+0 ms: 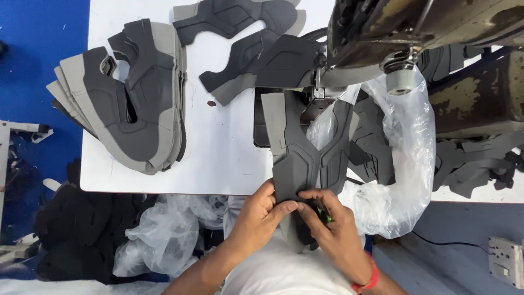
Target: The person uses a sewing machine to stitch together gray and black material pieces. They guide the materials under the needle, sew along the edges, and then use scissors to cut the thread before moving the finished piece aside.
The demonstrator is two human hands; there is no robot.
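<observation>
Nearest to me, my left hand (256, 216) and my right hand (330, 226) meet at the tabletop's near edge, both pinched closed on the near end of a dark grey shoe-upper panel (295, 158). A green object shows under the right fingers; I cannot tell what it is. A red band (370, 279) circles the right wrist.

The panel's long axis runs from me straight away across the white tabletop (224, 158); its far end points at the sewing machine's needle area (316, 90), and its near end overhangs the edge between my hands.

Just right of the panel, a clear plastic bag (404, 164) curls over more dark pieces. To the left, well apart, a stack of grey panels (131, 104) lies fanned on the tabletop. Farther off, two more dark panels (245, 33) lie near the far edge, beside the worn machine head (431, 27).

Below the tabletop, crumpled plastic (164, 235) and dark material (82, 229) sit on the floor; the floor at left is blue (38, 54). A grey box (505, 262) sits at lower right.
</observation>
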